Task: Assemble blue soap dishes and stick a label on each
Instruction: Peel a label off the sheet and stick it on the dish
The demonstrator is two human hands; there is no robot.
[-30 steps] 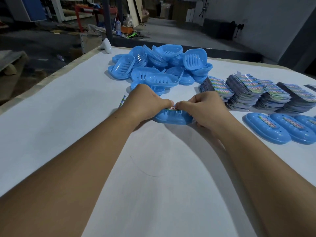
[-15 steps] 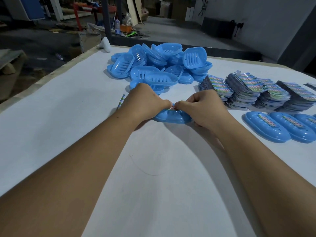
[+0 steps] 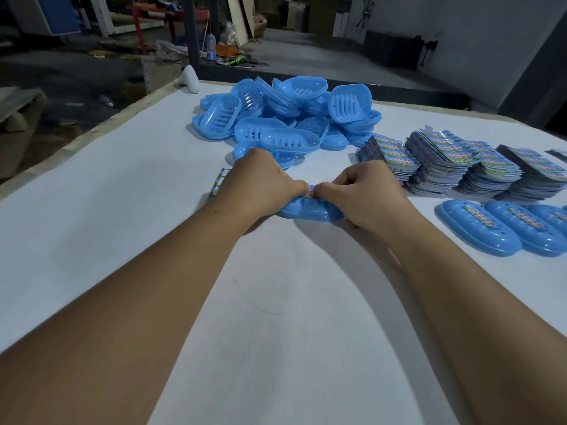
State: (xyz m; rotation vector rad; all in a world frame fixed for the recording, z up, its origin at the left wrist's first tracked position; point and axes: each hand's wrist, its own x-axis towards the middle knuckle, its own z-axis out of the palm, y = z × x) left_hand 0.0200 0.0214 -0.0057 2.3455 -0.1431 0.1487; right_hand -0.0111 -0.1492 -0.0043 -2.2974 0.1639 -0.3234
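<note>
Here both hands meet over one blue soap dish (image 3: 310, 211) lying on the white table (image 3: 122, 216), roughly at the middle of its width. The left hand (image 3: 260, 185) curls its fingers (image 3: 299, 188) down onto the dish's left part, and the right hand (image 3: 368, 194) does likewise on the right part, its fingers (image 3: 325, 189) bent tight. The two sets of fingertips come almost together, pinching a small colourful label (image 3: 310, 194) against the top of the dish; only a sliver of the label shows between them. Both hands are thus closed, clamped on dish and label.

Just left of the left hand, the edge of a label sheet (image 3: 218, 182) peeks out, flat on the table.

Behind the hands lies a loose pile of blue dish parts (image 3: 285, 115), slotted trays and shells heaped at odd angles, some tilted on edge, some nested together. To the right of the pile stand stacks of printed label sheets (image 3: 466, 167), side by side in a row. In front of these stacks, near the right edge, finished dishes (image 3: 478, 227) lie beside one another, each with a label strip along its top.
</note>
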